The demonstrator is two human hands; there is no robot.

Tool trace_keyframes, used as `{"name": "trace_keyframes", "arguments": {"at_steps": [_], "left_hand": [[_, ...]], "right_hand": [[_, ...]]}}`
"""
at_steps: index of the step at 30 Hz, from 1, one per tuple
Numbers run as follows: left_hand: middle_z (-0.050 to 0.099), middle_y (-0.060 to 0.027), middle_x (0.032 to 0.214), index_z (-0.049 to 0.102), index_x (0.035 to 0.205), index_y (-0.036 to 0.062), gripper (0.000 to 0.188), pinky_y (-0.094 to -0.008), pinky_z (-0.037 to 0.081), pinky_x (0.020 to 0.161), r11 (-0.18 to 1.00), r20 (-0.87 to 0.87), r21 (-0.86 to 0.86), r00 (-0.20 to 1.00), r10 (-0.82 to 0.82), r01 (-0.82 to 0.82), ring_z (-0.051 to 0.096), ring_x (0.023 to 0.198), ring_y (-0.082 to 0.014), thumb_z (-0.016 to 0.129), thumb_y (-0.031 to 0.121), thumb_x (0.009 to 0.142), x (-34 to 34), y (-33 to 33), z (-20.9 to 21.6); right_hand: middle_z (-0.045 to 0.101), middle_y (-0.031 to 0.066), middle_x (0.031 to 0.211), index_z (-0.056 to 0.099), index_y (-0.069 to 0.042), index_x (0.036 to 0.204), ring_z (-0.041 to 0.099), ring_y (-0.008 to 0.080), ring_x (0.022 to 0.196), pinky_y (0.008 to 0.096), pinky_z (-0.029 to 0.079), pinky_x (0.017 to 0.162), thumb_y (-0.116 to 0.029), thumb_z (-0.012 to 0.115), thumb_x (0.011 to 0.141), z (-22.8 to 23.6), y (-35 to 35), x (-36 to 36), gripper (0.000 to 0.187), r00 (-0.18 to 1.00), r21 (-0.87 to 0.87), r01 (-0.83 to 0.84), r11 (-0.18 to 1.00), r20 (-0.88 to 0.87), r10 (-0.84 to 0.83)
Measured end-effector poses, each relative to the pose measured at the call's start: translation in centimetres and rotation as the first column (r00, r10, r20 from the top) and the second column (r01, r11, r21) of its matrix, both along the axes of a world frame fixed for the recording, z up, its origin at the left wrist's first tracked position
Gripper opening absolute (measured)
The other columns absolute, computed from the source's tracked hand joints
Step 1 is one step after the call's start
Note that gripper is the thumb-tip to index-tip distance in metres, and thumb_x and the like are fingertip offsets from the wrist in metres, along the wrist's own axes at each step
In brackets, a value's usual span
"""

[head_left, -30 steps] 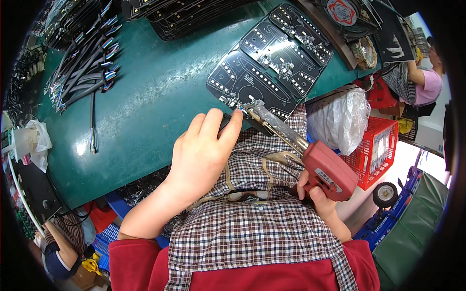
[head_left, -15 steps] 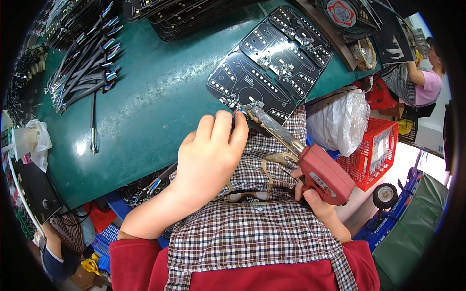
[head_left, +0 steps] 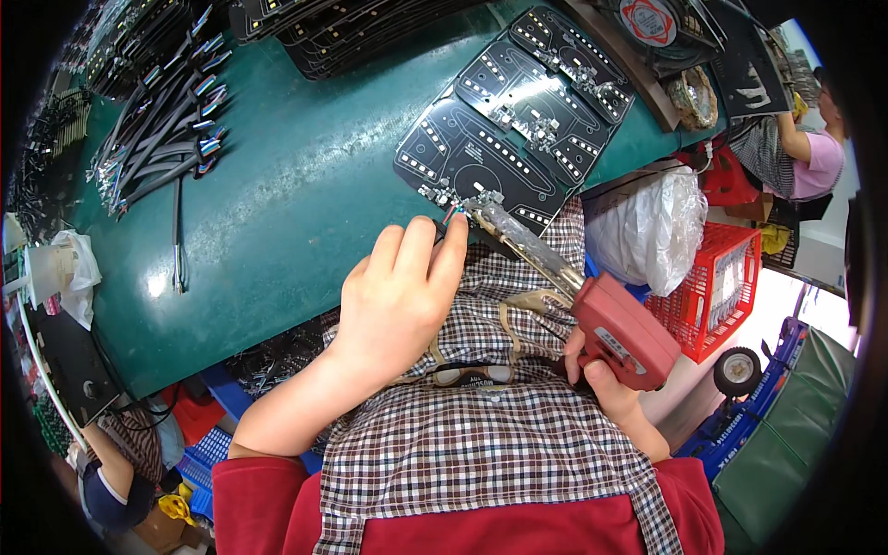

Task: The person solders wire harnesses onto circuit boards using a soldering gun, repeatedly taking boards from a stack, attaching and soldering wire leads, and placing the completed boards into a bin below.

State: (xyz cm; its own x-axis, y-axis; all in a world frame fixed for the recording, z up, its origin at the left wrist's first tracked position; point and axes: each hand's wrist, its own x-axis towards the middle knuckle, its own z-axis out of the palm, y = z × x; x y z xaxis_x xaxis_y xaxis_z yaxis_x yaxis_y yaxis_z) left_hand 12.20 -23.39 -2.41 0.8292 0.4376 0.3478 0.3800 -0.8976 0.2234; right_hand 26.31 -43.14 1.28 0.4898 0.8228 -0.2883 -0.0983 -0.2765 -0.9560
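Observation:
My left hand [head_left: 398,301] reaches to the table's near edge, its thumb and forefinger closed on a thin cable whose coloured wires [head_left: 453,215] touch the near edge of a black circuit board [head_left: 472,153]. Most of this cable is hidden under the hand. My right hand [head_left: 606,384] grips the handle of a red soldering gun [head_left: 624,333]. The gun's long metal barrel [head_left: 532,248] points up and left, with its tip at the board's edge beside the wires. The joint itself is too small to make out.
Two more boards [head_left: 532,102] adjoin the first one on the green table [head_left: 277,213]. Black cables [head_left: 157,139] with stripped ends lie at left, and stacked boards [head_left: 351,37] stand behind. At right are a plastic bag [head_left: 647,231], a red crate [head_left: 712,291] and another person [head_left: 814,162].
The soldering gun's body and my right hand have shifted slightly right, the tip staying at the board. My left fingers have dropped a little, and more of the coloured wires shows.

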Motion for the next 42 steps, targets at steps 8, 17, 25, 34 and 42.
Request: {"name": "trace_keyframes", "arguments": {"at_steps": [8,17,25,34,42], "left_hand": [[0.047,-0.0051,0.082,0.060,0.105,0.0011,0.040,-0.0205,0.045,0.049,1.000,0.020,0.018,1.000,0.023,-0.023,0.049,0.069,-0.0144,0.058,0.007,0.066,0.5,-0.5,-0.2],[0.048,-0.0036,0.081,0.060,0.107,0.0021,0.042,-0.0214,0.045,0.049,0.999,-0.016,0.051,1.000,0.011,-0.010,0.049,0.067,-0.0134,0.058,0.009,0.065,0.2,-0.4,-0.3],[0.048,-0.0049,0.080,0.062,0.106,0.0037,0.043,-0.0259,0.046,0.052,0.995,0.074,-0.097,0.997,-0.015,0.022,0.051,0.066,-0.0165,0.059,0.003,0.063,-0.1,-0.1,-0.4],[0.045,-0.0045,0.080,0.060,0.105,-0.0017,0.040,-0.0215,0.044,0.051,0.998,0.022,0.041,0.998,-0.055,0.054,0.048,0.067,-0.0139,0.057,0.007,0.066,0.2,-0.3,-0.4],[0.045,-0.0046,0.079,0.060,0.103,-0.0027,0.037,-0.0213,0.044,0.052,0.997,-0.011,0.036,0.998,-0.067,0.068,0.048,0.067,-0.0136,0.057,0.007,0.068,0.3,-0.2,0.0]], "right_hand": [[0.051,0.0098,0.116,0.021,-0.004,0.141,0.055,0.0094,0.082,0.0216,0.047,0.070,-0.012,0.070,0.079,-1.7,-2.9,1.4,0.079,0.960,-0.066,-0.247,0.967,0.117,0.253],[0.054,0.0123,0.114,0.019,-0.002,0.141,0.056,0.0094,0.083,0.0191,0.048,0.069,-0.019,0.070,0.081,-0.9,-2.1,1.0,0.080,0.978,0.051,-0.138,0.989,-0.153,0.144],[0.050,0.0117,0.120,0.018,-0.005,0.142,0.056,0.0148,0.098,0.0216,0.049,0.074,-0.009,0.071,0.078,-1.4,-2.9,0.8,0.083,0.981,0.014,-0.079,0.997,-0.178,0.081],[0.058,0.0148,0.112,0.046,0.003,0.126,0.058,0.0131,0.087,0.0276,0.049,0.073,-0.017,0.070,0.078,-2.5,-4.2,1.9,0.058,0.849,-0.165,-0.296,0.941,0.406,0.338],[0.064,0.0114,0.101,0.043,0.007,0.127,0.056,0.0082,0.064,0.0240,0.048,0.067,-0.018,0.067,0.080,-0.3,-1.8,0.5,0.058,0.985,-0.010,-0.080,0.997,0.150,0.080]]}}
